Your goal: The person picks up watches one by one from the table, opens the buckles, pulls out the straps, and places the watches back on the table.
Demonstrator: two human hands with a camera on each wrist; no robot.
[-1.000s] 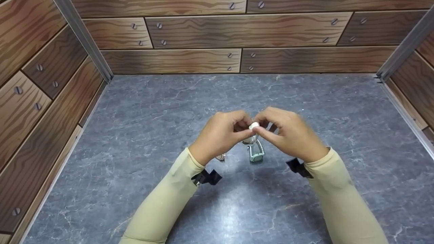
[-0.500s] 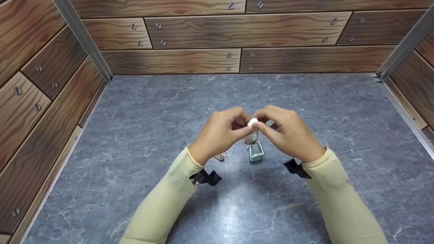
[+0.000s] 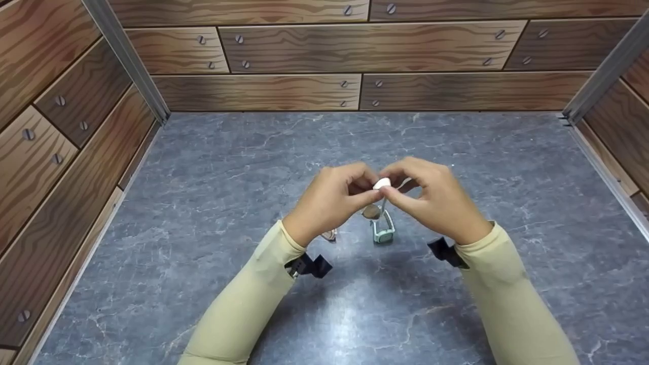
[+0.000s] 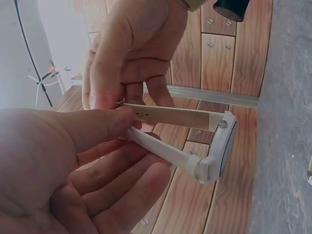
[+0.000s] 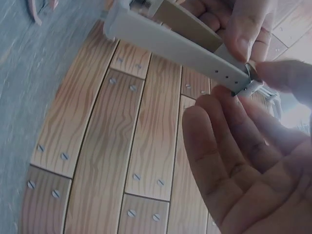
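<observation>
Strap ends (image 5: 226, 77) of a white watch (image 4: 221, 148) meet at the buckle (image 5: 250, 73), pinched by left hand (image 3: 332, 195) and right hand (image 3: 437, 196); fastening looks begun, completion unclear.

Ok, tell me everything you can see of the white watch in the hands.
The white watch has a smooth, leather-like strap with a beige lining and small holes, and a white case with a metallic crown on its side. The left hand and right hand pinch the strap near its ends; it forms a loop, with the case lowest, clear of the tabletop. Its face lies nearly edge-on, unreadable; whether the strap is fastened can't be told.
</observation>
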